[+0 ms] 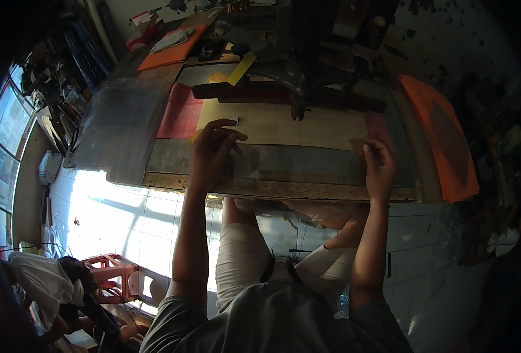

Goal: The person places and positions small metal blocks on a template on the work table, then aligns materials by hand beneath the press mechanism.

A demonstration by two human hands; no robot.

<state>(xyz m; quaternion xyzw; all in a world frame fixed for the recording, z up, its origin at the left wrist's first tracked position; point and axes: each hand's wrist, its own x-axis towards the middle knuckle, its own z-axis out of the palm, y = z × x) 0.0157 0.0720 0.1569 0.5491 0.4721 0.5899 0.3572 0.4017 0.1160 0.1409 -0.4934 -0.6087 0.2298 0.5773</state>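
- The left hand [212, 150] reaches forward on a straight arm from the lower edge of the view, wrist bent down, fingers curled with the tips pinched on the near left corner of a clear plastic sheet [299, 162].
- The right hand [379, 167] comes up on a straight forearm as well, fingers bunched together and pinching the right end of the same clear plastic sheet.
- The two hands are well apart, one at each end of the sheet, and the sheet spans the gap between them.
- The sheet lies flat across the front part of a worn workbench [284, 189], just over its near edge strip and partly over a pale yellow board [284, 125] set further back.
- A pink sheet [181, 112] lies just left of the yellow board, beyond the left hand.
- A dark bar [254, 92] of a press-like machine crosses above the yellow board, with a yellow strip [241, 69] leaning over it.
- An orange sheet [443, 138] lies at the right end of the bench, beyond the right hand.
- Another orange board [172, 53] lies at the back left.
- The person's knees are under the bench.
- A red plastic stool [114, 273] stands on the tiled floor at lower left.
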